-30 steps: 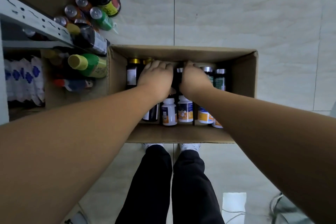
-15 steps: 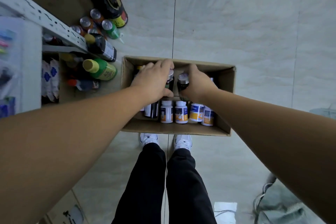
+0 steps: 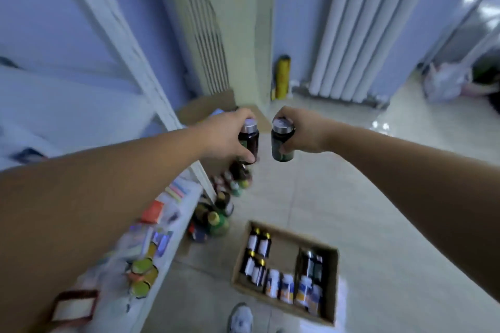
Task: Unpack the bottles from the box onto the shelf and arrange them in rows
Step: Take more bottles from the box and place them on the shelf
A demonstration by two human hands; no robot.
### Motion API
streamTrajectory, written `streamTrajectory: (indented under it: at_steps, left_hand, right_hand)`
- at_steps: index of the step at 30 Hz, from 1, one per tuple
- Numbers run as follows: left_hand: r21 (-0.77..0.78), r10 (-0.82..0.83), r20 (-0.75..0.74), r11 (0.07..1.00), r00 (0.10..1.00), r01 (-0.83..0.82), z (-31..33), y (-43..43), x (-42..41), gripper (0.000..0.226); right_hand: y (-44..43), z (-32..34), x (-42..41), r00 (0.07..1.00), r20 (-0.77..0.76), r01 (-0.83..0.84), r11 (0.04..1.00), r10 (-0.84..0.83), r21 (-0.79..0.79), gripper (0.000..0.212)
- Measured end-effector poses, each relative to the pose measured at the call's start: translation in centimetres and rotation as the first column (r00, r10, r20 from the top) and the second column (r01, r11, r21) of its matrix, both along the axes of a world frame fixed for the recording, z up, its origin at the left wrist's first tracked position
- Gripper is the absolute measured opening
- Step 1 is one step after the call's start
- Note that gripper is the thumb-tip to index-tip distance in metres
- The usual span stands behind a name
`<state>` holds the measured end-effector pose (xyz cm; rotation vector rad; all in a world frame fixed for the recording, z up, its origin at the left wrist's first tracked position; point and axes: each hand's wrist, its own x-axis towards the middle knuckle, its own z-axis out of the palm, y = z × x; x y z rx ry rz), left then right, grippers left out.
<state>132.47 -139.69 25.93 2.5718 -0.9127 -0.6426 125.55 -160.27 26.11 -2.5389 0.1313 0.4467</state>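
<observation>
My left hand (image 3: 230,134) grips a dark bottle with a silver cap (image 3: 249,140), held up in the air. Beside it, my right hand (image 3: 303,130) grips a second dark bottle with a silver cap and green label (image 3: 282,143). Both bottles are upright and close together, high above the floor. The cardboard box (image 3: 331,286) lies on the tiled floor below, holding dark bottles with gold caps (image 3: 258,257) and white bottles with orange labels (image 3: 292,288). The white shelf (image 3: 173,213) runs along the left, with small items on it. The view is blurred.
Several drink bottles (image 3: 224,205) stand on the floor at the foot of the shelf. A tall cream air conditioner (image 3: 224,21), a yellow cylinder (image 3: 282,77) and a white radiator (image 3: 359,27) stand against the far wall. My shoe (image 3: 240,317) is beside the box.
Both hands have lifted out of the box, each carrying a dark bottle upward. The view has swung up from the box toward the far wall.
</observation>
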Motion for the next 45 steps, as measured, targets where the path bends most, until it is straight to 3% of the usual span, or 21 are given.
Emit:
streamTrajectory:
  at_steps: [4,9,18,23,30,45]
  left_hand:
    - [-0.014,0.093,0.116,0.996,0.989,-0.092,14.4,5.1,0.0,0.067]
    - [-0.102,0.277,0.326,0.961,0.904,-0.258,27.5,13.6,-3.7,0.068]
    - [-0.189,0.585,0.431,0.803,0.687,-0.565,35.8,31.9,-13.5,0.074]
    - [-0.197,0.708,0.417,0.683,0.57,-0.703,35.2,41.5,-18.5,0.075]
    - [-0.22,0.775,0.375,0.608,0.509,-0.763,28.6,51.3,-22.9,0.076]
    - [-0.208,0.877,0.119,0.48,0.465,-0.852,11.6,56.5,-21.4,0.071]
  right_hand:
    - [3.7,14.0,3.2,0.972,0.152,-0.168,0.983,0.178,-0.074,0.057]
    - [11.6,26.8,4.4,0.86,0.307,-0.369,0.912,0.408,-0.18,0.058]
    - [30.2,35.8,2.1,0.65,0.392,-0.628,0.751,0.651,-0.204,0.05]
    - [41.6,35.9,0.0,0.554,0.366,-0.747,0.641,0.747,-0.177,0.048]
    - [54.7,31.6,-1.5,0.484,0.341,-0.807,0.561,0.806,-0.181,0.05]
    - [70.3,15.9,2.9,0.382,0.145,-0.896,0.404,0.913,-0.186,0.053]
